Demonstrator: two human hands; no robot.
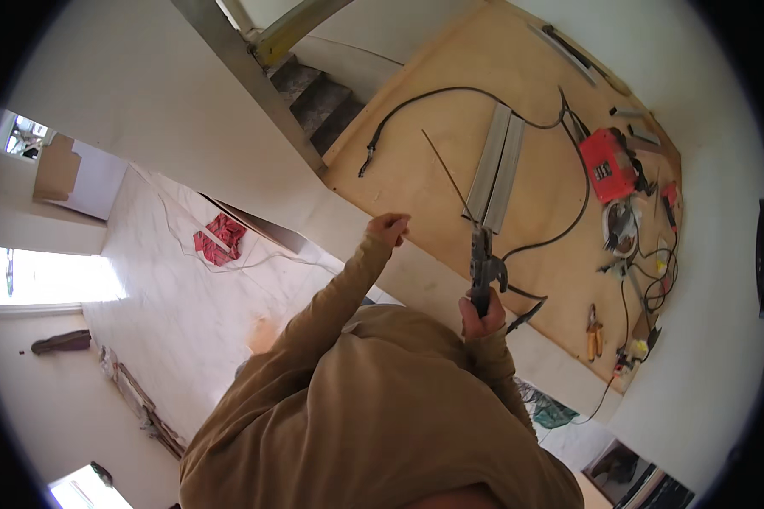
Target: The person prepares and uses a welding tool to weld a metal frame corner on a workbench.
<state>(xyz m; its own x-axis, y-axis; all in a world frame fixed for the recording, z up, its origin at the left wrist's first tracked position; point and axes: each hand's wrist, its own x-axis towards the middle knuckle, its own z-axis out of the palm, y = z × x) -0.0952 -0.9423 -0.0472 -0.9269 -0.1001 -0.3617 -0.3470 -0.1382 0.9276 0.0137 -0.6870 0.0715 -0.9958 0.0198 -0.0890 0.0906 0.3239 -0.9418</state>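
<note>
My right hand [481, 318] grips the black handle of a welding electrode holder [482, 265]. A long thin welding rod [444, 169] is clamped in its jaws and points up and to the left over the board. Just beyond the holder, two grey metal bars [495, 170] lie side by side on a light wooden tabletop [424, 178]. My left hand [389, 227] hovers near the tabletop's front left edge, its fingers curled in, with nothing seen in them. It is apart from the bars and the rod.
A red welding machine [603, 165] sits at the right with black cables [581, 216] looping over the board. Pliers with yellow handles [594, 331] lie nearer me. Short metal pieces [643, 134] rest at the far right. Dark steps [314, 97] descend beyond; red cloth [221, 237] lies on the floor.
</note>
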